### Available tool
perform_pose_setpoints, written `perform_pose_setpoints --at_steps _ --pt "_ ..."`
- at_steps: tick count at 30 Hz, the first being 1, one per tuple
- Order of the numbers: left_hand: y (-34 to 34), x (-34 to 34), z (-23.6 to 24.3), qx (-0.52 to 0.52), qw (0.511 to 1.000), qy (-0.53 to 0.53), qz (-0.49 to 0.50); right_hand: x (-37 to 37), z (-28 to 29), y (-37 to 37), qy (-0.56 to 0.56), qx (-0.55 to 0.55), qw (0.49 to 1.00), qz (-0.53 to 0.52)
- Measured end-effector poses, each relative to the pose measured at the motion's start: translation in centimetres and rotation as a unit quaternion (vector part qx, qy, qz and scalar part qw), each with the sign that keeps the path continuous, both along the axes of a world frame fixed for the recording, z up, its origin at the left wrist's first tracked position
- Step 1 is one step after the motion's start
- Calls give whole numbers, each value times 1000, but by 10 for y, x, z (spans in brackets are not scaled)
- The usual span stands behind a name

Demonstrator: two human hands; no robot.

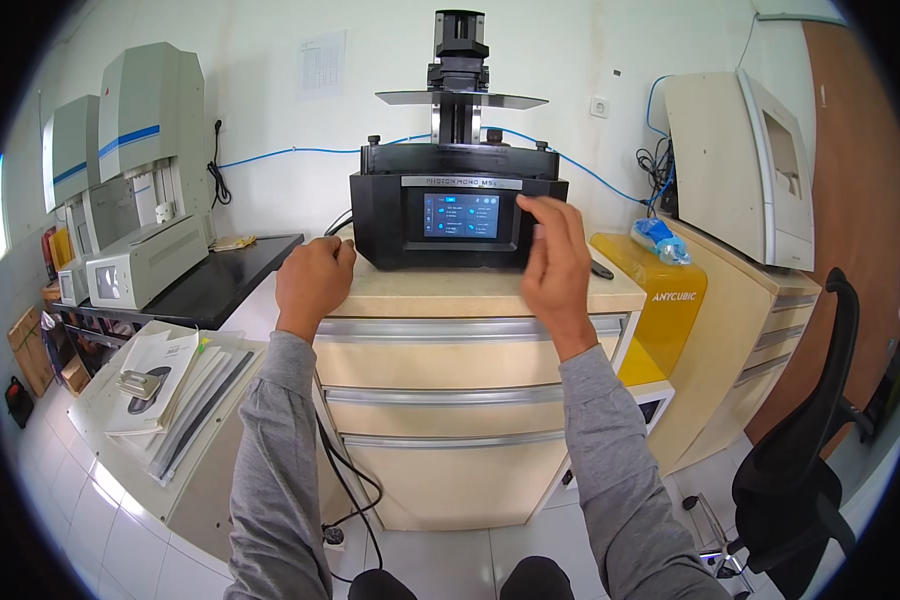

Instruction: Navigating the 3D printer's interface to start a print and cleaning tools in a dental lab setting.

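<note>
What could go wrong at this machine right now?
1. Stray input: the right hand is bent close to the lit screen; a fingertip could brush it unintentionally.
2. Snag: a black cable loops down in front of the drawer cabinet, so a foot might catch it.
3. Knock: the flat plate juts out on both sides of the black column; a raised hand could bump it.

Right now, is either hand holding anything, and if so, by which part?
Nothing appears held: the left hand is curled at the cabinet top, and the right hand is near the black machine's screen.
</note>
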State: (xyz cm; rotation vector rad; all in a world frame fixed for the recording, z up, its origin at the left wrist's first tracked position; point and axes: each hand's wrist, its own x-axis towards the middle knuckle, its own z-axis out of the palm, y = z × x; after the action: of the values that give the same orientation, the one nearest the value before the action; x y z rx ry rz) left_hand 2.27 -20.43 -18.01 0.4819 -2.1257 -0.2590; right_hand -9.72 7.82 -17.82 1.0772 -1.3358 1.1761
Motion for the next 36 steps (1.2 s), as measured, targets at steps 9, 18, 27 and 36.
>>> perform_pose_setpoints --at_steps 9,18,27,36 --pt "-4 -2 -2 -2 1000 -7 4 6 0 -7 67 85 963 -248" --pt "-6 -1 -3 -3 1000 -8 3 3 0 -10 63 92 963 -244" --pt "-7 -3 -4 -13 1000 -2 1 -1 -2 -8 40 32 982 -182" --pt "-1 -2 -2 -6 1000 -1 -2 -13 -9 -3 -19 -25 993 -111"
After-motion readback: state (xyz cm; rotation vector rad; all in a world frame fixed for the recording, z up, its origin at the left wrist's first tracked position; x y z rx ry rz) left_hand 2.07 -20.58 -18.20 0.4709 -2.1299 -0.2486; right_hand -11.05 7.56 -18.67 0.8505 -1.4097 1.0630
